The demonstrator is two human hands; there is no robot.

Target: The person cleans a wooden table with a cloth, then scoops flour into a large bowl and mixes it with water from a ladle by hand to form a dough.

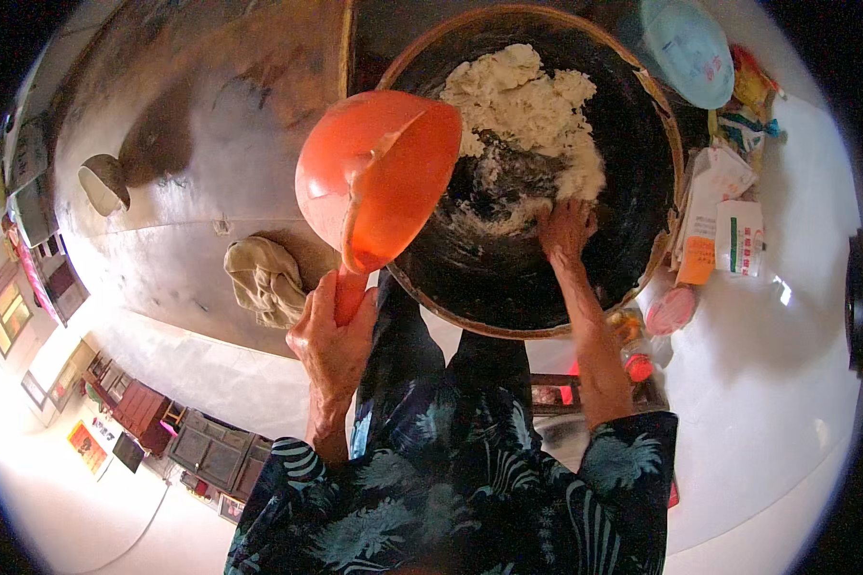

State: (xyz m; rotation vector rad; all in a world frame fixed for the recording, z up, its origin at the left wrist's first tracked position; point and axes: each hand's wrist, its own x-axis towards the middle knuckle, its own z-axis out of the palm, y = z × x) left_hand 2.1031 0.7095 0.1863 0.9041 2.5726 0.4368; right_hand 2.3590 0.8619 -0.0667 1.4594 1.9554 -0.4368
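My left hand (333,320) grips the handle of an orange plastic water scoop (374,172). The scoop is tilted over the left rim of a large dark basin (475,287), its bowl facing right. Any liquid inside it cannot be made out. In the basin, a clumpy mass of pale, flour-like dough (521,93) lies toward the far side, with loose flour (496,208) smeared over the dark bottom. My right hand (567,226) reaches into the basin, fingers somewhat apart and touching the near edge of the dough. Its palm side is hidden.
Left of the basin is a broad worn surface (172,251) with a crumpled beige cloth (262,277) and a small bowl-shaped vessel (106,185). Along the right lie a light blue plastic basin (690,50), printed bags (737,237) and a red-capped bottle (638,363). Cabinets (212,445) stand at lower left.
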